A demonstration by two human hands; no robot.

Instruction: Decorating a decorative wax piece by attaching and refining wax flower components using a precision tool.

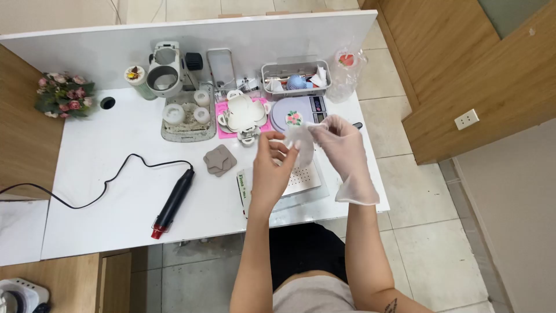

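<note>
My right hand (343, 152) wears a thin clear disposable glove. My left hand (272, 168) is bare. Between both hands a second clear plastic glove (300, 139) is held up above the table, pinched by my left fingers on one side and my gloved right fingers on the other. Below the hands lies a white perforated board (304, 177) on the white table (104, 174).
A black heat tool (174, 201) with a red tip and cord lies at left. Brown pads (220, 160), a white flower-shaped mould (245, 113) on a pink mat, a digital scale (298, 111), a grey tray (186, 119), a stereo microscope (168, 68), a basket (295, 78) and flowers (62, 94) are also there.
</note>
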